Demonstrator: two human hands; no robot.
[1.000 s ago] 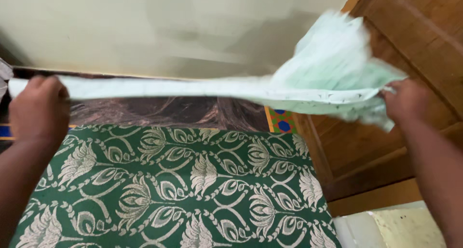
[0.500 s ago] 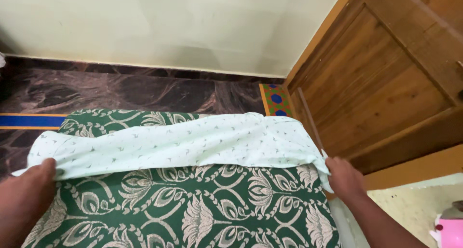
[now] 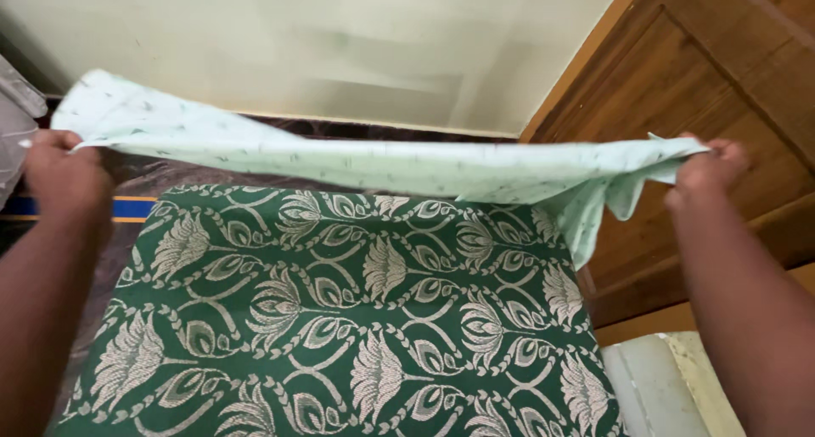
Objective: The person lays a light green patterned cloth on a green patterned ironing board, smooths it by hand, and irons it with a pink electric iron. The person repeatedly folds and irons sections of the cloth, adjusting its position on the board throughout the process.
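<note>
Holding pale mint cloth [image 3: 365, 165] stretched taut between both hands, raised above green cushion [image 3: 340, 318] with cream leaf pattern. Left hand [image 3: 64, 178] closed in fist on cloth's left end, near frame edge. Right hand [image 3: 709, 174] pinching right end, fingers pressed together; loose corner of cloth hanging down just beside it. Cloth not touching cushion. Pale wall [image 3: 340, 46] behind, wooden door [image 3: 730, 80] at right, dark marbled floor [image 3: 136, 178] beneath cloth at left.

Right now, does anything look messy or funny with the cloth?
A little. The cloth is stretched between left hand and right hand, but its right end droops in a bunched, uneven flap.
</note>
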